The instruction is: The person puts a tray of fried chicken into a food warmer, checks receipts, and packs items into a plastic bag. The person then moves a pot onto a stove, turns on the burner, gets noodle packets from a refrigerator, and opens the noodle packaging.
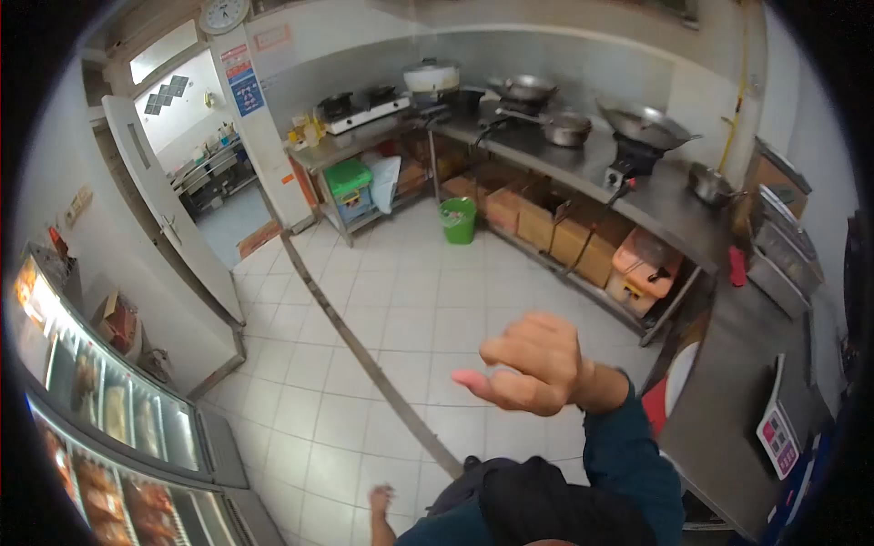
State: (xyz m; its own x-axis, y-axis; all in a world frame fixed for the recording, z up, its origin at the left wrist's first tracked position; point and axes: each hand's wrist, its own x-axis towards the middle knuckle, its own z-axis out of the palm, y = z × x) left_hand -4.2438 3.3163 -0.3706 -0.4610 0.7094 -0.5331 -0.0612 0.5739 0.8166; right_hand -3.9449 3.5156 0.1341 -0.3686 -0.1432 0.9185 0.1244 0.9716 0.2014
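My right hand (537, 364) is raised in front of me over the tiled floor, its fingers curled into a fist and the thumb sticking out to the left. A small whitish patch (501, 371) shows between the thumb and the curled fingers, too little of it to name. My left hand (382, 499) hangs low at the bottom of the view, beside my body. It is small and smeared, so its fingers cannot be read. Neither hand touches a counter or other furniture.
A steel counter (564, 150) with woks and pots runs along the back, cardboard boxes (537, 218) beneath it. A green bin (458, 221) stands on the floor. Lit display fridges (118, 409) line the left, near an open door (168, 196). Another counter (728, 409) is at right.
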